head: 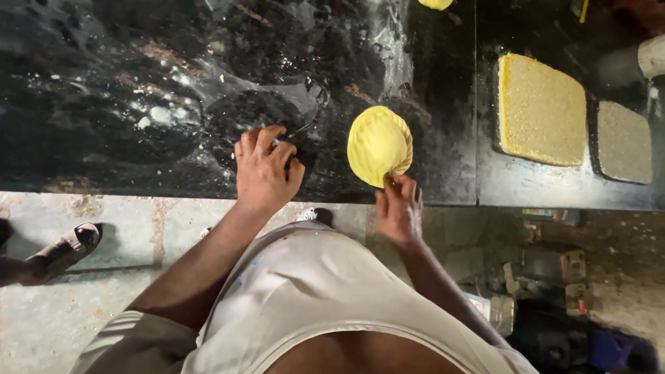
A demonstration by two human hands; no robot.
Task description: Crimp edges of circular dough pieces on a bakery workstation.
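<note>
Dark, flour-dusted stone makes up the counter (138,90), seen from the head camera. Near its front edge lies a thin yellow dough disc (379,145) with a pleated rim. The right hand (400,208) pinches the disc's near edge, fingers together on it. The left hand (265,170) rests beside it, fingers curled on a small thing I cannot make out. The disc looks light, soft and easily torn, best lifted by its rim. Two crumb-coated slabs (542,111) sit toward the right edge.

yellow disc (436,3) cut off at top
</note>
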